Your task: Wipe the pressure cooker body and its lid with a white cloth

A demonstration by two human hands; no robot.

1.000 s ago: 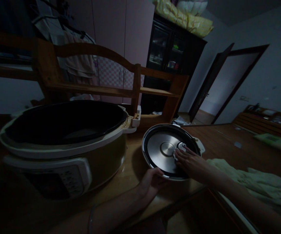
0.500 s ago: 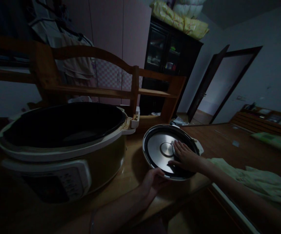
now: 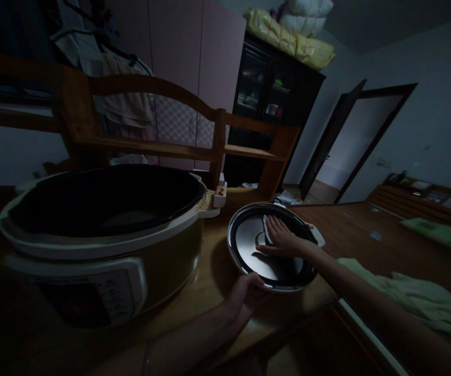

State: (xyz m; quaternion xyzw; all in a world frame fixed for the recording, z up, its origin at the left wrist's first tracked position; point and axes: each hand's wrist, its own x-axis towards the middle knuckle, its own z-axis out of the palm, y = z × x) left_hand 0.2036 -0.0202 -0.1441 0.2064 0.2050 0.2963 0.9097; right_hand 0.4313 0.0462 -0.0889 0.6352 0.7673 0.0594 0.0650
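Observation:
A round pot lid (image 3: pixel 245 241) lies on the wooden desk with its shiny metal inner side up, a dark ring running round it. My left hand (image 3: pixel 245 297) grips the near rim, thumb on top and fingers beneath. Pressed flat on the metal, my right hand (image 3: pixel 282 239) holds a small white cloth (image 3: pixel 265 228) under its fingers; most of the cloth is hidden. To the left stands a large electric cooker (image 3: pixel 170 271), open at the top, with a dark inner pot (image 3: pixel 72 201) and a front control panel (image 3: pixel 88 300).
A wooden shelf rail (image 3: pixel 151 146) runs behind the cooker and lid. Pale green fabric (image 3: pixel 409 297) lies to the right, beyond the desk's edge. Further back are a dark glass-fronted cabinet (image 3: pixel 264 94) and a doorway with an open door (image 3: pixel 331 130).
My right hand has slid left across the lid with the cloth and now covers part of the central circle. My left hand keeps its hold on the rim.

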